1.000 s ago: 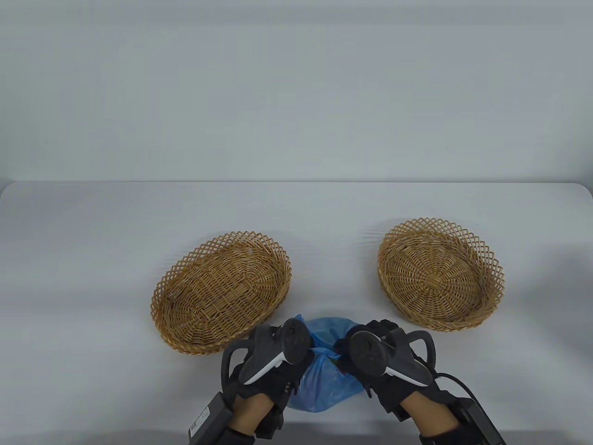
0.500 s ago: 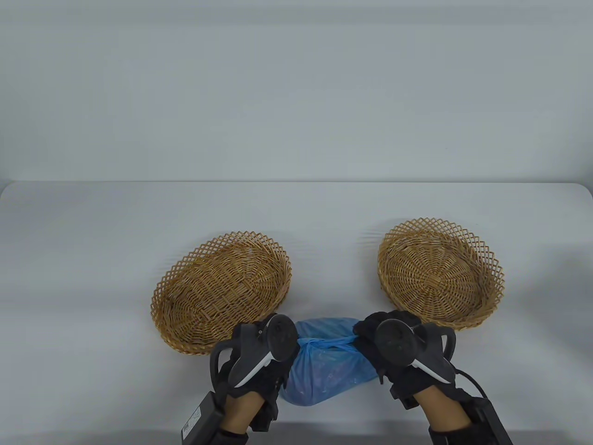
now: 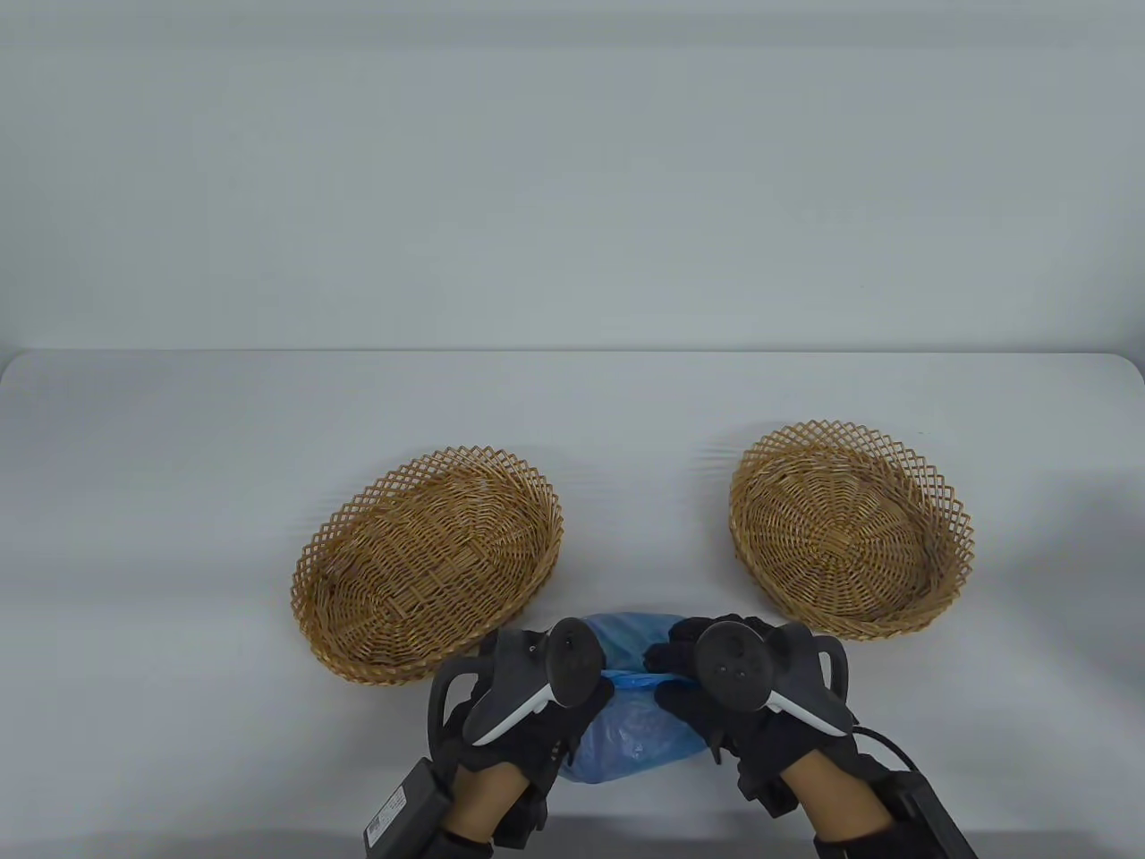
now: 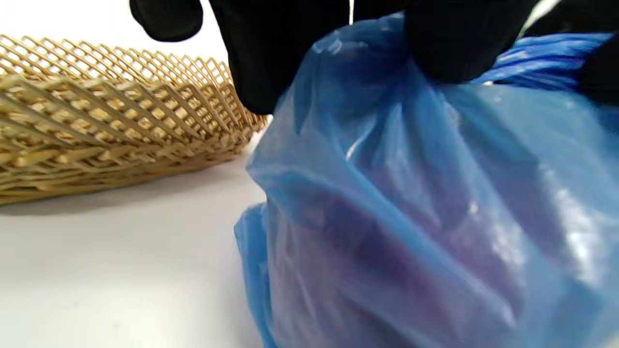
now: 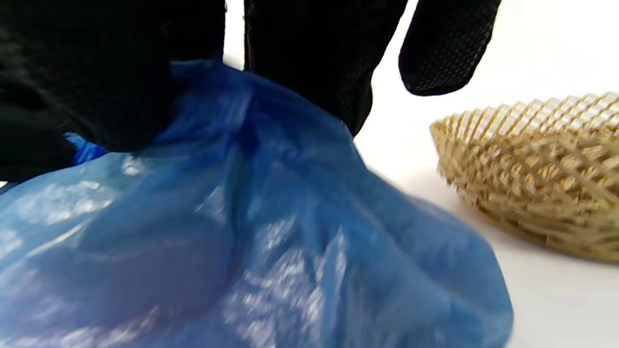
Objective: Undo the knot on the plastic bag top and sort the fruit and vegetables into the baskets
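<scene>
Tied blue bag (image 3: pixel 637 729), dark contents; 2 baskets (image 3: pixel 428 564)

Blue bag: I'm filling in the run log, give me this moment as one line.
step: untying | left hand: pinches blue bag top | right hand: pinches bag top | bag: closed, on table | baskets: empty

Your right hand's black gloved fingers (image 5: pixel 309 53) hang in from the top edge & sit on the crumpled translucent blue plastic bag (image 5: pixel 271 241), which fills most of the lower left. Left-side fingers bunch the film at the bag's top; a twisted darker blue strip pokes out by them at far left. One finger, upper right, is lifted off the plastic. Dim dark shapes show through the film; can't tell what. On your right, a tan woven wicker basket w/ lattice rim (image 5: pixel 537 179) sits on the white tabletop (image 5: pixel 556 299), near the bag but not touching.
</scene>
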Motion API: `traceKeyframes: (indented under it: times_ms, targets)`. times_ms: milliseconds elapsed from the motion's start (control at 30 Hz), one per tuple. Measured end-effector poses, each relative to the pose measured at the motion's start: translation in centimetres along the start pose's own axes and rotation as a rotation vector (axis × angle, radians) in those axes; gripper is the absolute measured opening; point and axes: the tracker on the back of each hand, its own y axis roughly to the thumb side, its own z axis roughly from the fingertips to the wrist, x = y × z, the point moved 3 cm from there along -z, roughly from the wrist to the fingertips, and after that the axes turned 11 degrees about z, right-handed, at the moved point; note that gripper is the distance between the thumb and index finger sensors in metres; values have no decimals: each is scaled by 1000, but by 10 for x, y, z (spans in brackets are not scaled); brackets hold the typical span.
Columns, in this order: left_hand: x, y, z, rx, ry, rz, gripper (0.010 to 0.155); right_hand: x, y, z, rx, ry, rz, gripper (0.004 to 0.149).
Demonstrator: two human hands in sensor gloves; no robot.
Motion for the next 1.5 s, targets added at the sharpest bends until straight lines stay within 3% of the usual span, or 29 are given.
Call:
traceKeyframes:
  times_ms: [200,400,667,767,833,967,1300,1367,1500]
  targets:
    - [-22,-12,8,-40,142,57,43,12,-27,1,-89,-82,-54,39]
    - [-27,-20,8,-44,135,124,45,15,-51,2,-147,-81,-157,42]
    - [-12,-9,5,21,47,115,80,17,-50,5,-148,-98,-320,50]
    - [-7,-6,1,-24,49,16,72,9,-39,2,-64,-10,-288,66]
    - [-8,-9,-1,-60,69,11,63,2,-30,1,-8,65,-263,66]
    - [-15,-18,-1,-82,82,105,46,4,-27,1,-10,45,-212,43]
    - [-22,-26,2,-79,114,194,43,18,-36,5,-52,-83,-119,42]
    - [-22,-25,2,-60,99,206,43,15,-34,5,-28,-57,-156,44]
    - [-23,-25,3,-60,117,199,43,4,-20,3,87,96,-242,47]
